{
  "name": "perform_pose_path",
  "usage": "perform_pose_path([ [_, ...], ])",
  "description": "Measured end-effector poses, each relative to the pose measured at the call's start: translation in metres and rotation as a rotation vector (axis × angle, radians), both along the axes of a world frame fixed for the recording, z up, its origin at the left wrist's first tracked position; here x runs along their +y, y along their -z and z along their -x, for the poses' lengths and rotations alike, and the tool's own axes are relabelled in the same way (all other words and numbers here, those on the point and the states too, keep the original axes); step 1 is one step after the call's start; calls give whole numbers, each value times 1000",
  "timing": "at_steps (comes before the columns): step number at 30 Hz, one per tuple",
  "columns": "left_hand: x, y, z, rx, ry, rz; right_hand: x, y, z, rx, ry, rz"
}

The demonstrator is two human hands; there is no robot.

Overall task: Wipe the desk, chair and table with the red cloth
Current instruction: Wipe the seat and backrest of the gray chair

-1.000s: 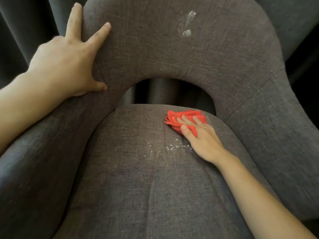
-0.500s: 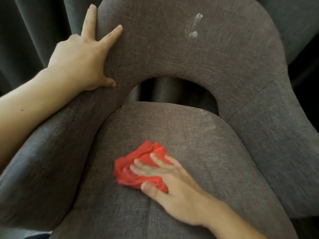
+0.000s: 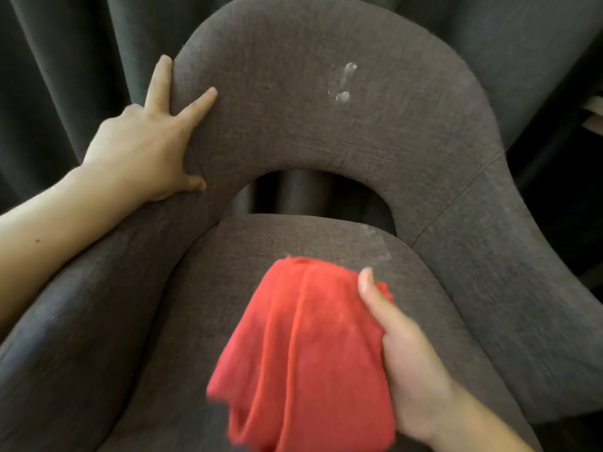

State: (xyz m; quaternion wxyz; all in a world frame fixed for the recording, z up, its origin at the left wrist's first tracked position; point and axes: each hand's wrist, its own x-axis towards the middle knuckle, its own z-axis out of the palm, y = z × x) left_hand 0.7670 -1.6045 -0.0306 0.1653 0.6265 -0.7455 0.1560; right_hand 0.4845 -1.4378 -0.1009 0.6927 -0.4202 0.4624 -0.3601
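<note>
A grey fabric chair (image 3: 408,164) fills the view, its curved backrest at the top and its seat below. My right hand (image 3: 404,357) holds the red cloth (image 3: 303,353) lifted above the seat, thumb on top, and the cloth hangs down in folds. My left hand (image 3: 146,148) grips the left edge of the backrest, fingers spread over it. A whitish smear (image 3: 344,84) marks the upper backrest. Faint pale specks (image 3: 380,243) lie near the seat's back right edge.
Dark grey curtains (image 3: 65,76) hang behind the chair and show through the gap under the backrest. A pale object (image 3: 595,115) shows at the right edge.
My right hand swept the cloth from the back of the seat toward the front, then lifted it off the seat so it hangs. The specks in the seat's middle are gone.
</note>
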Motion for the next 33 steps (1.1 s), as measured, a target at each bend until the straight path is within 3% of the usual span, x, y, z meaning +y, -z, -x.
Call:
perform_pose_path([
  [1,0,0,0,1,-2,1,-23,-7,16,-184,70,73],
  [3,0,0,0,-1,4,3,-47,-15,30,-270,303,206],
  [9,3,-2,0,3,9,-6,-126,-2,74,730,678,727],
  [12,3,-1,1,-11,7,-3,-145,18,81,994,495,875],
  [17,3,0,0,-33,-3,7,-152,69,60,1548,1,688],
  [27,9,3,4,5,-43,-19,-121,66,28,1420,-196,700],
  [33,7,-6,7,21,-84,3,-82,59,-26,1207,-355,869],
])
